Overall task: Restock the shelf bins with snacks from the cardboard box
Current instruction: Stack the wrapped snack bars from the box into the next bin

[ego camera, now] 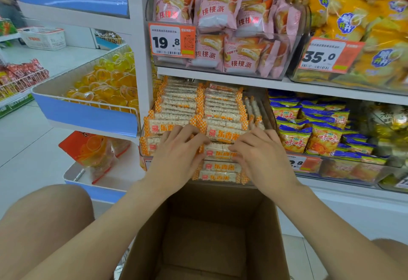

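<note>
Snack packets [223, 135]: head view, straight ahead in clear shelf bin [266, 114], just above cardboard box [207, 235]; long axes left-to-right; two flat rows, plus a few on edge at right; total uncountable. Left hand [176, 153] and right hand [262, 158] slightly apart, equally near, both touching front packets; left fingers laid flat; right grip: cannot tell. One box; no packets visible inside.
</note>
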`<state>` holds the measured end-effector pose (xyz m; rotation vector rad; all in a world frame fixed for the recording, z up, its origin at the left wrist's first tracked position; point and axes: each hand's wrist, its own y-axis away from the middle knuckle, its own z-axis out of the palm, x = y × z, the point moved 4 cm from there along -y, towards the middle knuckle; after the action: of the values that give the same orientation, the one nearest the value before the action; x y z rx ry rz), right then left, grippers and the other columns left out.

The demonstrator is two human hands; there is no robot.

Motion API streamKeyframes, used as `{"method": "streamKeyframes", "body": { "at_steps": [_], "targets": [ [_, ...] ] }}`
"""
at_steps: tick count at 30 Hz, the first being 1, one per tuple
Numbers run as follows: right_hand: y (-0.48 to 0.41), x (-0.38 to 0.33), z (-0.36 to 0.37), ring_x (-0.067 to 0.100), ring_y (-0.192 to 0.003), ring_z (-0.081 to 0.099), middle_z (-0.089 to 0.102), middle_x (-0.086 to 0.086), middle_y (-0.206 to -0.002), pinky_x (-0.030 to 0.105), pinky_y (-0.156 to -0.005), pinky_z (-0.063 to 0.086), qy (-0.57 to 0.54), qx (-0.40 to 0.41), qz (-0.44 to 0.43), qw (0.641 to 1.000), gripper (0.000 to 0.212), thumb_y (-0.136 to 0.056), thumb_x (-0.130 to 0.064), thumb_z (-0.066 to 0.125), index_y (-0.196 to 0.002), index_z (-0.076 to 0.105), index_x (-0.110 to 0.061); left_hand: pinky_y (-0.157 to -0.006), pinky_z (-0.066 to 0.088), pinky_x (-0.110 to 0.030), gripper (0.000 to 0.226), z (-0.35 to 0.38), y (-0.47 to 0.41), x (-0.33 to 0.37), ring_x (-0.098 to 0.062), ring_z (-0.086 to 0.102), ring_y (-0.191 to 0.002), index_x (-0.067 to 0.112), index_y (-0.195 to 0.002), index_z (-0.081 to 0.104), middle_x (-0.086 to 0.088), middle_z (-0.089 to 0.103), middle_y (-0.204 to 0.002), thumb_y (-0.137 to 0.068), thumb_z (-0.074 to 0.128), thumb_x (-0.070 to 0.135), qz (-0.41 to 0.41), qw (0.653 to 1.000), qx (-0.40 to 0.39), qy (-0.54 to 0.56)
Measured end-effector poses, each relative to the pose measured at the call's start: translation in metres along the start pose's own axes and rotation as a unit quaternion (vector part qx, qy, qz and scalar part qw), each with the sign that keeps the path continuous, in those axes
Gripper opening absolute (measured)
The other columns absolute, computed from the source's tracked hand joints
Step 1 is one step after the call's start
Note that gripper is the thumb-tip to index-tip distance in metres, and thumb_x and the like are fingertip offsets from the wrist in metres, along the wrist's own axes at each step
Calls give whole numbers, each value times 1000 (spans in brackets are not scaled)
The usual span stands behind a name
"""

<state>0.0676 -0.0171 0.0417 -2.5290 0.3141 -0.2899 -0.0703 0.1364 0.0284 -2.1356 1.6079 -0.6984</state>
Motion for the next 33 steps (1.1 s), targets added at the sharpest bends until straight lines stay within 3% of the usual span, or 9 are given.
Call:
{"method": "streamKeyframes", "body": {
  "at_steps": [5,14,20,23,27,33],
  "targets": [
    [1,3,1,24,-99,61,72,-6,-96,42,-88,38,24,-22,1,999,18,-82,-23,88,-99,80,-24,-85,40,-42,27,4,-2,-1,-26,51,-110,30,-114,72,6,59,-120,-88,81,32,7,1000,2,0],
    [-6,-2,10,21,-90,62,69,-7,-84,37,-84,31,50,-84,0,995,31,-70,-6,90,-91,79,-25,-90,36,-43,21,8,-2,-6,-25,45,-115,35,-114,73,7,55,-125,-93,73,39,-10,1000,-12,4],
    [-14,-4,10,18,-94,63,69,-9,-90,36,-87,29,52,-129,5,990,23,-79,-16,75,-97,77,-29,-92,36,-46,22,9,-3,-4,-27,46,-116,37,-117,71,5,54,-128,-96,69,44,6,999,-22,-23],
    [-14,-5,8,18,-96,62,67,-7,-93,37,-89,32,41,-107,7,993,16,-87,-25,68,-99,77,-27,-92,36,-46,21,8,-1,-3,-28,46,-117,37,-117,69,4,54,-129,-97,67,43,10,999,-17,-33],
    [-10,-5,4,21,-100,58,65,-3,-99,41,-89,40,29,-49,25,998,26,-95,-39,60,-98,78,-21,-95,38,-46,26,7,0,0,-28,48,-118,33,-122,66,2,55,-130,-97,68,40,22,998,-3,-51],
    [-13,-9,2,24,-101,57,63,0,-104,41,-87,43,-4,18,41,999,18,-97,-32,65,-104,74,-19,-95,34,-41,37,-3,-4,-6,-26,47,-118,30,-119,64,5,53,-127,-87,77,43,-3,1000,11,-27]
  ]
}}
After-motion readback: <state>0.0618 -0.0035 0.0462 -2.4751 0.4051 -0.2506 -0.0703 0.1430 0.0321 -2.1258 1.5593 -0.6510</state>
